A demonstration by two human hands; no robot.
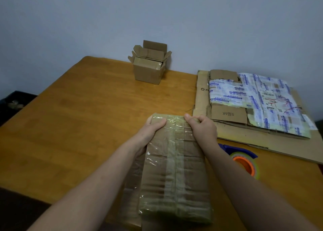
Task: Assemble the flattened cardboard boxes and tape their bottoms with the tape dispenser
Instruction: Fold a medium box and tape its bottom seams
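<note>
Cardboard under glossy tape: your box [174, 169] sits at 6 o'clock on the table [78, 126], its long axis running 6 to 12 and its near end reaching the table's near edge. Your left hand [152, 127] and right hand [202, 127] grip the far corners, thumbs on top. Just beside it at 3 o'clock lies the tape dispenser [244, 160]. At 2, the flattened cardboard [227, 114] reads "6K" upside down. Bare wood opens from 9 to 11, and a small assembled box [148, 71] stands at 12.

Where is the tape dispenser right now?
In the head view, the tape dispenser lies on the table at right, between the right forearm and the flattened cardboard stack.
</note>
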